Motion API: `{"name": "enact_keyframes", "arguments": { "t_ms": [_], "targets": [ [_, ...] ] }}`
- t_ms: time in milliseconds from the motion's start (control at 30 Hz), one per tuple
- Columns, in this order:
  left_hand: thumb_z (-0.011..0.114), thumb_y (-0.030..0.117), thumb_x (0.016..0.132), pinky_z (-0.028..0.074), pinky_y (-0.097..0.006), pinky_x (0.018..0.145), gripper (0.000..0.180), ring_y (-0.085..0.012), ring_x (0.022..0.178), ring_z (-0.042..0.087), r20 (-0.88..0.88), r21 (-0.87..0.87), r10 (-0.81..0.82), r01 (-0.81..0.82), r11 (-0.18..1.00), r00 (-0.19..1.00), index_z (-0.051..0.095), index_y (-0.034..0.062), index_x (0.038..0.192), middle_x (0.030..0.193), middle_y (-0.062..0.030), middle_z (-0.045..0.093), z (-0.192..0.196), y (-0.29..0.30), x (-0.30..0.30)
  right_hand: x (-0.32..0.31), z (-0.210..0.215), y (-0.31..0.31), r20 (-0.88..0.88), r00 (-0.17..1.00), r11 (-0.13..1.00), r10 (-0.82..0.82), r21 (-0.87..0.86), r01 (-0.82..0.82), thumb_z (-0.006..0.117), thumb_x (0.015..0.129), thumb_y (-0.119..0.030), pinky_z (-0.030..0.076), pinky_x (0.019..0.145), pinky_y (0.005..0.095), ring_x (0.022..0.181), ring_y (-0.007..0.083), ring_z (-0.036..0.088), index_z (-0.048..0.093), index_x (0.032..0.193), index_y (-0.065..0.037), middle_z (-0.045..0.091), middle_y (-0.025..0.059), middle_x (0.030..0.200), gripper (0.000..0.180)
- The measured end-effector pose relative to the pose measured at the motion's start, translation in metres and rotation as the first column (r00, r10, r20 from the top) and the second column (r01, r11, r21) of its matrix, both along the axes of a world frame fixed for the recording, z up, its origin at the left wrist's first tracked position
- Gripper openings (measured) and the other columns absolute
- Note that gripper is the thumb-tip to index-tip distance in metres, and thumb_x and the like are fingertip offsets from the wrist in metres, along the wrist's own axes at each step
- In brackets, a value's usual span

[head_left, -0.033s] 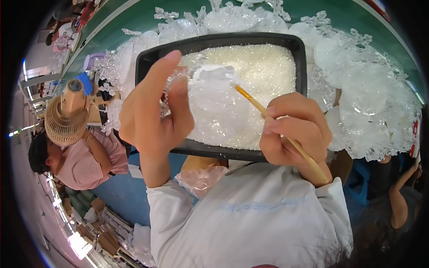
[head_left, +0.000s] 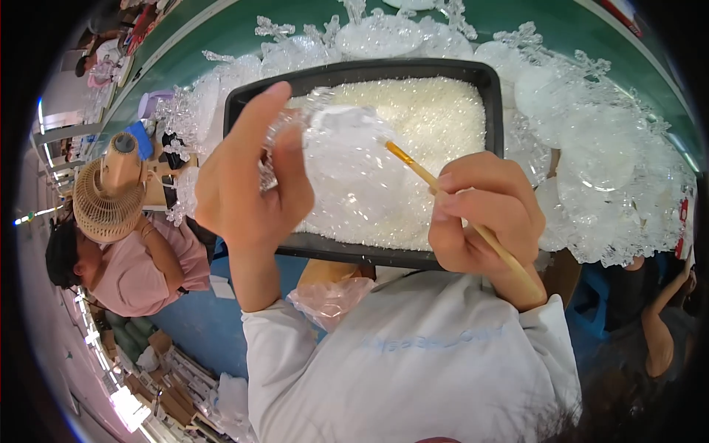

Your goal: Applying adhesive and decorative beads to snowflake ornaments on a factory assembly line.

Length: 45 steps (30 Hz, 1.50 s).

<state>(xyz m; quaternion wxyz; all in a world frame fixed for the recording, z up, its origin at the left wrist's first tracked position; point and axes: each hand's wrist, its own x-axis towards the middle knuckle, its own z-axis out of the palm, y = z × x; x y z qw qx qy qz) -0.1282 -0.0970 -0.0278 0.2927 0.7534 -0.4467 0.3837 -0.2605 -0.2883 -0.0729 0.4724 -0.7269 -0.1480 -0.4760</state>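
Between the thumb and fingers of my left hand (head_left: 255,177) is the clear, knobbly end of a rounded, frosted transparent plastic ornament (head_left: 351,166). Its body hangs over a black tray (head_left: 496,96) filled with whitish, glittering flakes (head_left: 443,111). My right hand (head_left: 491,214) grips a wooden-handled paintbrush (head_left: 417,170) like a pen. The brush's tip points up and left at the ornament's right side; whether it touches cannot be made out.
Many similar clear ornaments (head_left: 598,140) crowd the green table (head_left: 221,33) behind and beside the tray. At the left stands a beige fan (head_left: 111,188), near a person in pink (head_left: 159,262). A pinkish plastic bag (head_left: 331,299) lies below the tray. Another person's arm (head_left: 661,317) shows at the right.
The ornament has turned slightly in my left hand. Both hands and the brush have shifted a little to the left.
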Motion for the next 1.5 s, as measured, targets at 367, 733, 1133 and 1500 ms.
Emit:
{"name": "enact_keyframes", "arguments": {
  "t_ms": [367,733,1133,1500],
  "targets": [
    [0.072,0.016,0.097,0.049,-0.029,0.057,0.022,-0.018,0.058,0.066,-0.21,0.039,0.217,-0.214,0.976,0.953,0.07,0.0128,0.119,0.067,-0.0081,0.066,-0.006,0.024,0.043,0.066,0.143,-0.018,-0.306,0.929,0.94,-0.206,-0.327,0.101,0.065,0.079,-0.011,0.057,0.071,0.0441,0.075,0.0382,0.07,0.073,0.085,0.003,0.07,0.0218,0.081,0.017],
    [0.062,0.014,0.098,0.05,-0.051,0.064,0.015,-0.0416,0.073,0.069,-0.387,0.355,0.384,-0.249,0.901,0.838,0.059,0.0133,0.113,0.075,-0.0182,0.069,-0.017,0.048,0.059,0.334,0.075,-0.198,-0.155,0.706,0.176,-0.691,-0.983,-0.043,0.069,0.086,-0.026,0.057,0.078,0.0436,0.09,0.0322,0.072,0.078,0.102,-0.006,0.076,0.0159,0.1,0.027],
    [0.069,0.02,0.093,0.048,-0.051,0.098,0.034,-0.0385,0.118,0.061,0.088,0.356,0.502,-0.498,0.791,0.861,0.062,0.0069,0.123,0.126,-0.0188,0.066,-0.027,0.029,0.043,0.314,0.007,-0.217,-0.526,0.184,0.552,-0.83,-0.824,0.131,0.067,0.089,-0.016,0.056,0.095,0.0489,0.117,0.0343,0.068,0.073,0.12,-0.003,0.07,0.0193,0.128,0.034],
    [0.072,0.041,0.088,0.041,-0.058,0.11,0.065,-0.0501,0.138,0.04,-0.688,0.575,-0.23,0.71,0.406,0.688,0.053,0.0129,0.144,0.15,-0.0244,0.044,-0.074,-0.014,-0.041,0.22,0.232,-0.12,-0.387,0.74,0.032,-0.55,-0.895,-0.444,0.072,0.083,-0.018,0.052,0.067,0.047,0.073,0.0371,0.068,0.077,0.097,-0.004,0.073,0.0213,0.084,0.021]
  ]
}}
